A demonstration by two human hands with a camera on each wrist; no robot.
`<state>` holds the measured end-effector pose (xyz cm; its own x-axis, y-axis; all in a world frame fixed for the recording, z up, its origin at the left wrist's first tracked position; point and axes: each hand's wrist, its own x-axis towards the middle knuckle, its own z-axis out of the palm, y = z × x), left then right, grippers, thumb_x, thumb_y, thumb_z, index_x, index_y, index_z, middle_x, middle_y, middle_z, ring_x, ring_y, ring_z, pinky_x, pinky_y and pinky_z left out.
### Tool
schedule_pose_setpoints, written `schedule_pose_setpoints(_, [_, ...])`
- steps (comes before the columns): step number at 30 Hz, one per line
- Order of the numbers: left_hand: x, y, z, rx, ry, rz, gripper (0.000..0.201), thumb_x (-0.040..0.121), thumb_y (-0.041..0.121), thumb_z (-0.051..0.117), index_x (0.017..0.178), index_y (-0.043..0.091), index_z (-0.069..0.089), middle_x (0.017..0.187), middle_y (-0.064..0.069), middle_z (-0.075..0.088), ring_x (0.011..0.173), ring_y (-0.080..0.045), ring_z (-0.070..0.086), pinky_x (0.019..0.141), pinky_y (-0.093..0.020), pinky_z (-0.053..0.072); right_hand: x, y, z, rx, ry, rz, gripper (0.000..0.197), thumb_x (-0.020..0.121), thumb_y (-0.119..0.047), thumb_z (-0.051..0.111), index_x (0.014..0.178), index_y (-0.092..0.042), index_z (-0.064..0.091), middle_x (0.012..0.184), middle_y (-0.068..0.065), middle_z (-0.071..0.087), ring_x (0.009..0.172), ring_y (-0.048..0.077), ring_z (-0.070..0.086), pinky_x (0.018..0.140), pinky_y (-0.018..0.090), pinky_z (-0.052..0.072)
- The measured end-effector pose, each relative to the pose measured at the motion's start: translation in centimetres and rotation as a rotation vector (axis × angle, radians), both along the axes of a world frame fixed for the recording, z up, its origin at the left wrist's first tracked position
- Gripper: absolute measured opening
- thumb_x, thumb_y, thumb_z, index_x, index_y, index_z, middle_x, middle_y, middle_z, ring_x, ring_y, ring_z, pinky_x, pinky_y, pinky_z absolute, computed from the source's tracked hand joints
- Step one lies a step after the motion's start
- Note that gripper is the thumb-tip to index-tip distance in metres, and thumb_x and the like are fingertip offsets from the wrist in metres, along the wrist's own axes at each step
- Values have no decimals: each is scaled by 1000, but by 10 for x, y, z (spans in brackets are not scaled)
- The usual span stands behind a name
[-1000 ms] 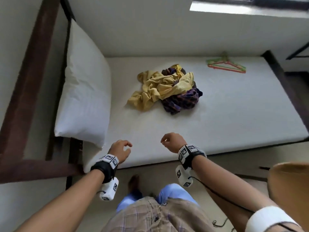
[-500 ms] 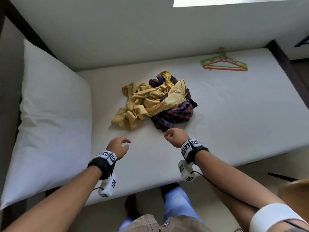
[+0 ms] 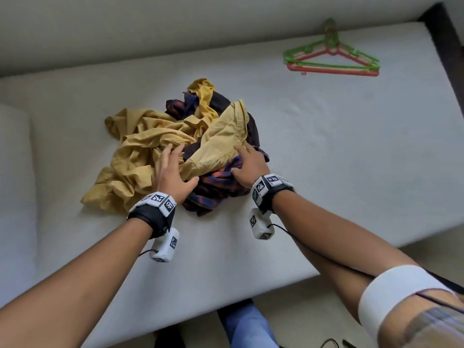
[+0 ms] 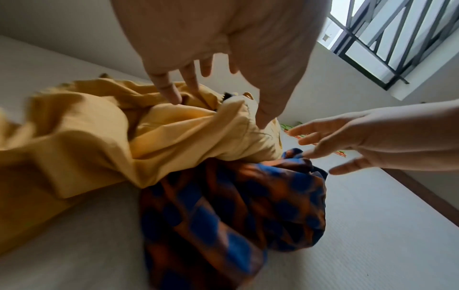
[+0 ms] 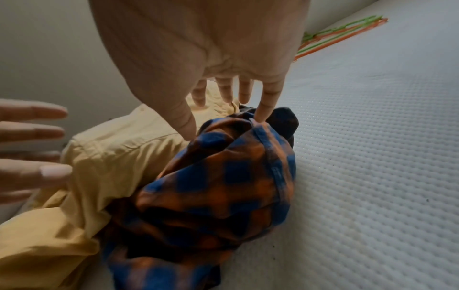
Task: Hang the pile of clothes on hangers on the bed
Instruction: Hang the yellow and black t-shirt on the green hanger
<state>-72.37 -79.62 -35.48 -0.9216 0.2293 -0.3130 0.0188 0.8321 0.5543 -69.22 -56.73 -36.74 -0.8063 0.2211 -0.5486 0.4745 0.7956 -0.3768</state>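
A crumpled yellow garment [image 3: 150, 146] [image 4: 99, 133] [image 5: 94, 157] lies tangled with a blue-and-orange plaid garment [image 3: 213, 187] [image 4: 236, 206] [image 5: 223, 186] in the middle of the white mattress [image 3: 339, 151]. My left hand [image 3: 170, 169] [image 4: 213, 94] is spread over the yellow cloth, fingers straight, fingertips touching it. On the pile's right side my right hand [image 3: 247, 164] [image 5: 223, 109] is spread too, thumb and little finger touching the plaid cloth. Neither hand grips anything. Green and orange plastic hangers [image 3: 331, 59] [image 5: 340, 33] lie stacked at the far right of the bed.
A white pillow [image 3: 15, 197] lies at the left end of the bed. The dark bed frame [image 3: 447, 46] shows at the far right. A wall runs along the far side, with a barred window [image 4: 397, 39] above. My legs stand at the near edge.
Both hands have moved forward from the near edge of the bed onto the pile, and their curled fingers have spread out. The head has leaned in closer.
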Motion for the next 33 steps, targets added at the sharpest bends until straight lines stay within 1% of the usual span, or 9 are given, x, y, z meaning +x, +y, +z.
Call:
schedule_pose_setpoints(5, [-4,33,-25,-22,-157,-6,77,81,21,72,148,29,33,136,-10,45,123,-34,49,104,-42,41,3,5,-30,-228,-76,-119,97,80,-23,66,159,-38,10,142,7,54,115,32,62,97,36,49])
schedule_pose_setpoints(8, [4,25,-26,-64,-130,-33,59,85,9,59,139,30,45,121,-8,46,104,-34,55,88,-40,48,22,1,-36,-225,-76,-123,93,82,-17,62,159,-35,13,126,9,62,108,32,64,91,34,50])
schedule_pose_setpoints(11, [5,-2,-21,35,-65,-35,46,85,1,55,125,23,62,115,-6,49,101,-27,54,86,-34,47,48,-12,-47,-236,-188,-62,88,85,-18,59,158,-35,12,113,15,67,104,32,66,84,34,53])
schedule_pose_setpoints(15, [12,-40,-3,143,98,70,32,79,-12,53,87,9,76,99,-4,54,96,-18,52,83,-24,39,79,-34,-55,-291,-336,135,55,90,-30,62,142,-23,46,125,11,65,114,32,62,92,39,52])
schedule_pose_setpoints(19, [29,-79,19,77,131,125,22,71,5,46,59,14,62,90,0,56,84,-19,52,69,-29,41,96,-41,-59,-296,-328,80,31,88,-33,62,117,-24,65,117,2,69,112,26,63,93,36,51])
schedule_pose_setpoints(23, [44,-130,26,-524,-205,-120,17,79,11,57,75,22,70,93,-1,67,87,-30,60,66,-32,45,78,-26,-46,-189,-109,-258,42,85,-36,59,127,-35,58,119,0,65,112,25,62,97,40,49])
schedule_pose_setpoints(27, [51,-186,31,-935,-360,-252,20,83,21,55,90,29,72,102,5,69,98,-18,63,75,-27,41,23,-16,-22,-261,214,-419,79,81,-21,70,151,-30,33,150,6,38,126,28,51,106,43,44])
schedule_pose_setpoints(29, [58,-204,27,-1032,-359,-351,23,87,23,51,91,34,72,103,10,68,101,-14,62,79,-27,40,-10,-18,-16,-252,280,-327,92,75,-13,69,154,-34,26,159,3,31,134,28,40,112,43,37])
schedule_pose_setpoints(33, [64,-199,18,-992,-380,-460,26,89,27,50,102,38,69,109,7,66,103,-16,60,86,-29,45,-46,-39,-17,-275,23,51,78,78,-19,65,151,-31,39,152,5,46,136,28,46,111,41,41])
